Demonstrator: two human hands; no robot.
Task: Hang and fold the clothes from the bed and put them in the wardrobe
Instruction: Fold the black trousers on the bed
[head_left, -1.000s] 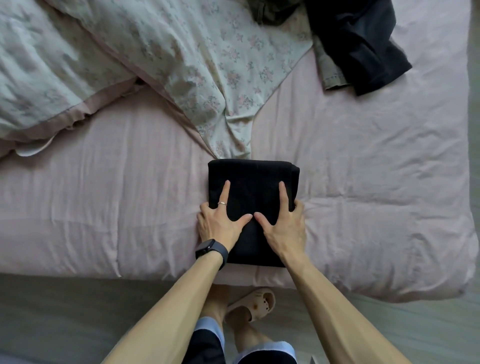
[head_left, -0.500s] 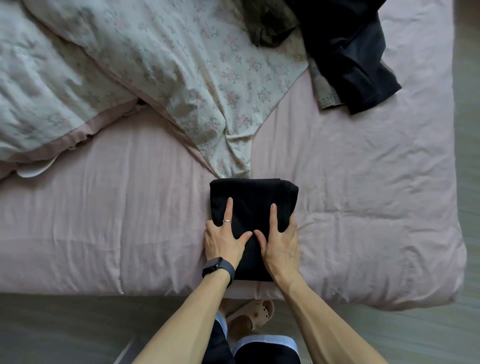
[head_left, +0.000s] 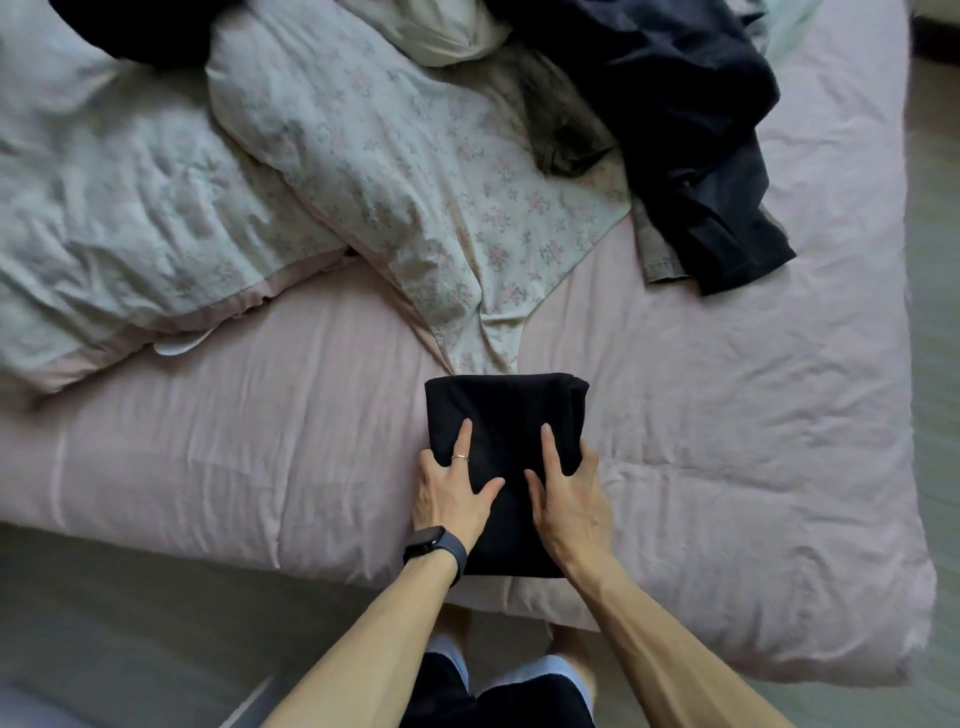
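On the creased bed (head_left: 249, 467) lies rectangular black cloth (head_left: 506, 413).

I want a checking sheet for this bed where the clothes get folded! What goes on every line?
Surface: pink bed cover, wrinkled.
Job's things: folded black garment near the bed's near edge; navy garment and olive garment unfolded, heaped at the far right.
Clutter: floral duvet, bunched across the far left.
Hands: left hand and right hand hold the black garment's sides, a finger and thumb of each flat on top; smartwatch on the left wrist.
Cables: nothing seen.
Surroundings: grey floor beside the bed.
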